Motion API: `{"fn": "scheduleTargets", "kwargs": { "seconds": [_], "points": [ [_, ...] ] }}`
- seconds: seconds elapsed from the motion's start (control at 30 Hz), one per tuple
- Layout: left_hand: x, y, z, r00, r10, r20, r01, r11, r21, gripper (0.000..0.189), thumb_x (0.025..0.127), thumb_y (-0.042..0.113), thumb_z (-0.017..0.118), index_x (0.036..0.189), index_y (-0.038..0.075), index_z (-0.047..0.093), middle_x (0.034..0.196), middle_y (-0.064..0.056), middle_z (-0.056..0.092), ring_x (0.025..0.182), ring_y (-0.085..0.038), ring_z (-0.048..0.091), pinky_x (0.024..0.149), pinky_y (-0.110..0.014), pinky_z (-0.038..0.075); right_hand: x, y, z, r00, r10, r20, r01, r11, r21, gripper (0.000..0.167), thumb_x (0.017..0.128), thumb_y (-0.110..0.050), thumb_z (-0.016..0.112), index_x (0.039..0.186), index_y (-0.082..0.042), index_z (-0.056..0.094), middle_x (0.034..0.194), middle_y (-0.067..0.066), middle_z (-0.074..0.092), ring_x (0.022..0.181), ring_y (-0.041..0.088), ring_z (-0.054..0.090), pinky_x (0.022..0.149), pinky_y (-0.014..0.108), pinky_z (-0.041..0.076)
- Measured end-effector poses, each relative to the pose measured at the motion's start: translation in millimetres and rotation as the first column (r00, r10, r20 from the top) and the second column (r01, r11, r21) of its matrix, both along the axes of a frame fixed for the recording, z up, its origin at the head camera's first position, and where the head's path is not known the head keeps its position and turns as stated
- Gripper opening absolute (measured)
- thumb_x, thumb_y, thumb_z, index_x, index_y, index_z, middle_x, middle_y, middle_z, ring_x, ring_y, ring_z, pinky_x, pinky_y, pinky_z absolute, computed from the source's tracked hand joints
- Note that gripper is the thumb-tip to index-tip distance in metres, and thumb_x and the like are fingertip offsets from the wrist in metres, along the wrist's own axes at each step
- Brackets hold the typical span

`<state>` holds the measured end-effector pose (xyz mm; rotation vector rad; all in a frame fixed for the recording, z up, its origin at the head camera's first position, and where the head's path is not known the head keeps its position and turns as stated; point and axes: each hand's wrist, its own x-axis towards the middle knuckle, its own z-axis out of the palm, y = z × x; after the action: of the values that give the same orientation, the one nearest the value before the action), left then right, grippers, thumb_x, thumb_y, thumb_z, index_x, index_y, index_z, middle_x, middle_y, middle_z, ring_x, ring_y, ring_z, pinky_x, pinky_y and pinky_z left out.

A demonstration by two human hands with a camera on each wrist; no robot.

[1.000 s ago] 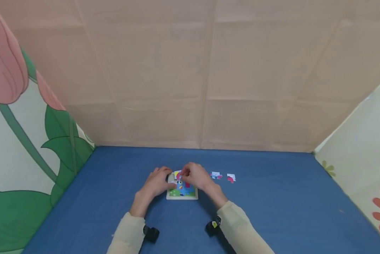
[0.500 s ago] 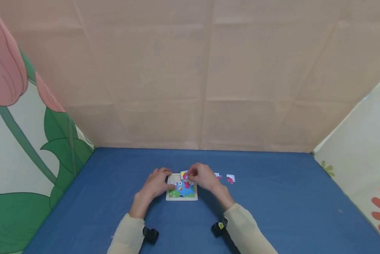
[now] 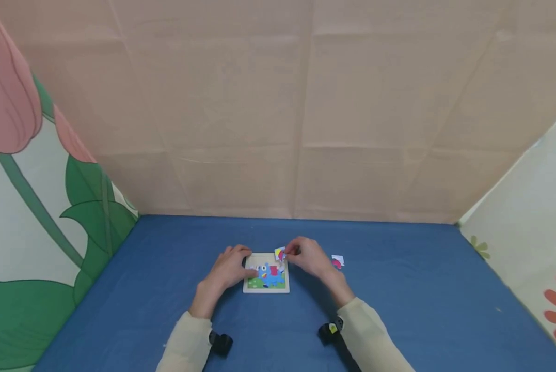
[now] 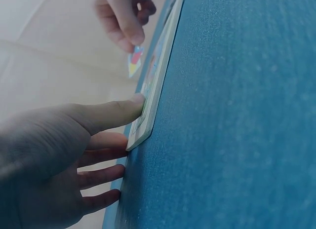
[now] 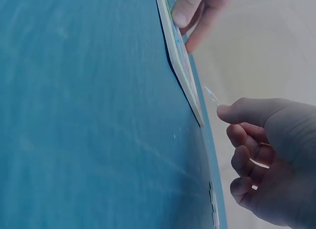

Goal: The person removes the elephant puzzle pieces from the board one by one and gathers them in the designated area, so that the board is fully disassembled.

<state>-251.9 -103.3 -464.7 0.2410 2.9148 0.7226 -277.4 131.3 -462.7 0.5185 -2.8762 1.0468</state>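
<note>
"What's the right hand pinching?"
"A puzzle piece — partly finger-covered — over the far right corner of the framed puzzle."
"And the left hand?"
"Fingers spread, thumb hiding some artwork."

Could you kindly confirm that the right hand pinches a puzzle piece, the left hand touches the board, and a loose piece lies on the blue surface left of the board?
Not quite: the head view shows the loose piece on the blue surface right of the board. The right hand pinches the puzzle piece; the left hand touches the board.
</note>
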Motion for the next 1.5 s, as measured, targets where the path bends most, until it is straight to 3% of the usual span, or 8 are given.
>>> {"fn": "scheduleTargets", "kwargs": {
  "seconds": [0.3,0.63,1.17,1.5],
  "points": [
    [-0.4,-3.2,-3.5,1.0,0.006,-0.001,-0.006,1.0,0.008,0.065,0.083,0.041,0.079,0.135,0.007,0.061,0.142,-0.01,0.053,0.132,-0.032,0.045,0.11,-0.054,0.036,-2.1,12,-0.6,1.0,-0.005,-0.012,0.006,1.0,0.016,0.004,0.084,-0.012,0.077,0.085,-0.012,0.072,0.077,-0.003,0.063,0.071,0.009,0.053,0.065,0.026,0.045],
    [-0.5,-3.5,-0.2,1.0,-0.001,0.0,0.001,1.0,0.023,0.064,0.084,0.04,0.079,0.136,0.007,0.061,0.143,-0.009,0.053,0.133,-0.032,0.044,0.111,-0.053,0.035,-2.6,25,-0.9,0.998,-0.056,0.03,0.055,0.998,0.042,0.006,0.086,-0.013,0.076,0.088,-0.01,0.071,0.081,0.0,0.064,0.07,0.012,0.053,0.061,0.026,0.044],
    [1.9,-3.1,-0.9,1.0,0.003,0.008,-0.003,0.999,0.046,0.065,0.084,0.04,0.079,0.136,0.008,0.06,0.143,-0.009,0.053,0.132,-0.032,0.044,0.11,-0.053,0.036,2.4,34,-1.5,0.987,-0.119,0.104,0.112,0.991,0.072,0.007,0.086,-0.013,0.076,0.089,-0.008,0.072,0.081,0.002,0.065,0.071,0.014,0.054,0.062,0.027,0.044],
    [3.4,-2.3,3.4,1.0,-0.014,0.001,0.014,0.999,0.044,0.064,0.084,0.039,0.079,0.136,0.007,0.061,0.143,-0.01,0.053,0.132,-0.032,0.045,0.11,-0.053,0.036,9.2,34,6.3,0.988,-0.116,0.103,0.111,0.993,0.051,0.008,0.09,-0.017,0.073,0.095,-0.011,0.074,0.085,0.001,0.067,0.072,0.014,0.056,0.063,0.027,0.047]
  ]
}}
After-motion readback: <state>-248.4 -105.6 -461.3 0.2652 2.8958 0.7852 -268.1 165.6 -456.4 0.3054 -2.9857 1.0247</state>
